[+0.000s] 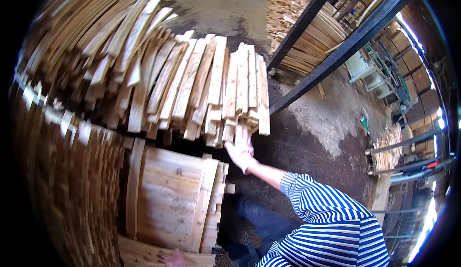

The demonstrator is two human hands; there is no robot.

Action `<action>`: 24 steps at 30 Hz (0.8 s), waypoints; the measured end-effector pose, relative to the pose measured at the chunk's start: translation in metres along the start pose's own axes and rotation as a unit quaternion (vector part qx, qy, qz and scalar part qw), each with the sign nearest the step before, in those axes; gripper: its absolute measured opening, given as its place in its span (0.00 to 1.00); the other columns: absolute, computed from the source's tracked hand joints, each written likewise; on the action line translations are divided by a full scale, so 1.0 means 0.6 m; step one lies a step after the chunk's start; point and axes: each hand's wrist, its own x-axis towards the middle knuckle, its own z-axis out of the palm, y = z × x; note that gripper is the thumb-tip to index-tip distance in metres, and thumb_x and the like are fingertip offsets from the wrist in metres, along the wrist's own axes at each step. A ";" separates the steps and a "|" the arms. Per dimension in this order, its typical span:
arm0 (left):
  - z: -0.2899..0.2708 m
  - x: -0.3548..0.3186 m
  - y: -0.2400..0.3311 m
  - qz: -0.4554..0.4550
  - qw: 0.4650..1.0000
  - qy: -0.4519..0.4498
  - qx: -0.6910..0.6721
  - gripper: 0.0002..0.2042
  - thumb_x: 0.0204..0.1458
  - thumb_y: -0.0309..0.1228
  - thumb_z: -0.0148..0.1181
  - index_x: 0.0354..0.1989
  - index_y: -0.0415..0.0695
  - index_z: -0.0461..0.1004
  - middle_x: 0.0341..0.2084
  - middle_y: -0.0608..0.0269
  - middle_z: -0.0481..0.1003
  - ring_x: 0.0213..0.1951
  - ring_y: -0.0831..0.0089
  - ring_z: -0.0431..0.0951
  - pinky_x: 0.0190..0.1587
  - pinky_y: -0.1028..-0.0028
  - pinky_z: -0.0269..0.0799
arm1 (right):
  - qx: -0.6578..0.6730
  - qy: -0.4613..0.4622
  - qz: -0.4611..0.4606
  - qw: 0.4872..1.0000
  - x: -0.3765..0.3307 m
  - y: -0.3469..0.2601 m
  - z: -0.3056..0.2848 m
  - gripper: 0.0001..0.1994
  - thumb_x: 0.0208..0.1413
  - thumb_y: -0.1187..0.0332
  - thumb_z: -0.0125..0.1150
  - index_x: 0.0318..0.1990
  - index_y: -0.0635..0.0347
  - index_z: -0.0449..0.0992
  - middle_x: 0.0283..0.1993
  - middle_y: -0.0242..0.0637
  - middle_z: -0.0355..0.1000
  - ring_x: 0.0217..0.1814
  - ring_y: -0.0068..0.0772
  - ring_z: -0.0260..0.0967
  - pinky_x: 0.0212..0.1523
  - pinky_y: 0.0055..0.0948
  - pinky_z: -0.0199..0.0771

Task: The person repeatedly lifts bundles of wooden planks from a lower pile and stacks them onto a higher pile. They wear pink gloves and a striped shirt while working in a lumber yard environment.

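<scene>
Wooden slats [198,85] end just at the right grip [241,152], whose closure I cannot tell

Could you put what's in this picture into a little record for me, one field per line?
Right hand: the right hand is at the near ends of the slats; grip unclear
Left hand: the left hand, partly visible, is at a board by the lower edge; grip unclear
Between them: wooden panel with strips across it
Clothing: blue-and-white striped sleeve
Background: dark beam, another wood stack
</scene>
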 end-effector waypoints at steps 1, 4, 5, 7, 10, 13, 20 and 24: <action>0.016 0.017 0.058 0.041 0.999 -0.006 -0.031 0.48 0.49 0.51 0.66 0.73 0.38 0.51 0.71 0.40 0.51 0.70 0.44 0.52 0.72 0.53 0.49 | 0.011 0.020 0.067 0.998 0.089 0.017 -0.044 0.46 0.56 0.45 0.60 0.75 0.58 0.45 0.78 0.60 0.39 0.80 0.63 0.36 0.74 0.50 0.49; 0.090 0.079 0.284 0.165 0.974 -0.079 -0.134 0.43 0.53 0.49 0.63 0.72 0.38 0.54 0.70 0.38 0.54 0.69 0.45 0.56 0.72 0.54 0.50 | 0.011 0.057 0.219 0.974 0.274 0.086 -0.104 0.57 0.47 0.38 0.66 0.77 0.52 0.38 0.78 0.64 0.35 0.79 0.68 0.33 0.76 0.54 0.40; 0.116 0.093 0.364 0.191 0.963 -0.108 -0.159 0.41 0.54 0.49 0.62 0.72 0.38 0.55 0.70 0.37 0.54 0.68 0.45 0.57 0.72 0.55 0.50 | 0.003 0.066 0.250 0.966 0.324 0.110 -0.115 0.60 0.44 0.36 0.68 0.77 0.49 0.37 0.77 0.65 0.35 0.80 0.68 0.32 0.74 0.60 0.41; 0.112 0.145 0.500 0.180 0.957 -0.120 -0.191 0.47 0.44 0.42 0.74 0.72 0.39 0.55 0.70 0.41 0.55 0.72 0.43 0.51 0.72 0.53 0.51 | -0.002 -0.018 0.325 0.946 0.395 0.032 -0.110 0.64 0.39 0.35 0.70 0.77 0.47 0.35 0.77 0.65 0.38 0.79 0.65 0.37 0.74 0.53 0.45; 0.126 0.172 0.698 0.239 0.922 -0.127 -0.275 0.35 0.50 0.34 0.70 0.67 0.38 0.63 0.67 0.40 0.61 0.70 0.46 0.57 0.71 0.57 0.53 | -0.060 -0.039 0.353 0.933 0.419 0.024 -0.101 0.60 0.36 0.43 0.75 0.75 0.49 0.44 0.70 0.61 0.53 0.74 0.62 0.49 0.69 0.53 0.54; 0.145 0.151 0.822 0.263 0.868 -0.142 -0.397 0.32 0.52 0.31 0.69 0.65 0.36 0.65 0.62 0.42 0.66 0.66 0.50 0.63 0.68 0.62 0.58 | -0.020 -0.021 0.305 0.952 0.431 0.029 -0.077 0.53 0.43 0.57 0.73 0.75 0.48 0.44 0.65 0.60 0.57 0.68 0.58 0.58 0.65 0.50 0.62; 0.154 0.118 0.916 0.234 0.851 -0.273 -0.383 0.32 0.51 0.33 0.71 0.63 0.33 0.65 0.60 0.44 0.69 0.62 0.55 0.68 0.66 0.64 0.61 | 0.036 -0.076 0.336 0.938 0.429 0.017 -0.103 0.60 0.45 0.51 0.75 0.76 0.52 0.34 0.69 0.52 0.54 0.67 0.52 0.61 0.58 0.51 0.72; 0.191 0.134 0.896 0.189 0.838 -0.299 -0.416 0.34 0.53 0.33 0.71 0.65 0.32 0.64 0.60 0.43 0.70 0.61 0.57 0.69 0.65 0.65 0.61 | 0.026 -0.098 0.332 0.938 0.438 0.009 -0.103 0.62 0.44 0.51 0.77 0.76 0.52 0.33 0.69 0.52 0.54 0.68 0.54 0.59 0.59 0.52 0.72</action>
